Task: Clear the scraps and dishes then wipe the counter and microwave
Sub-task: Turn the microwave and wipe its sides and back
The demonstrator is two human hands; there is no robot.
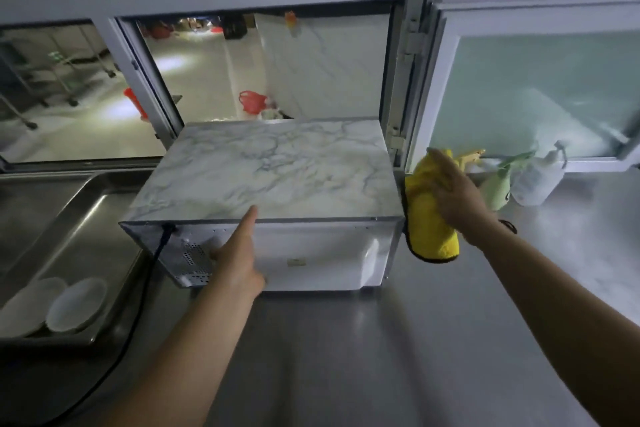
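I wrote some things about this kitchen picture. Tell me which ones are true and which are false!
1. The right hand presses a yellow cloth against the microwave's side. True.
2. The left hand holds a sponge. False: it holds nothing and rests on the microwave's back.
3. White dishes sit in the sink. True.
4. The spray bottles stand on top of the microwave. False: they stand on the counter, right of it.

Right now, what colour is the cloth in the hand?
Yellow with a dark edge; the cloth shows in the head view, against the microwave's side.
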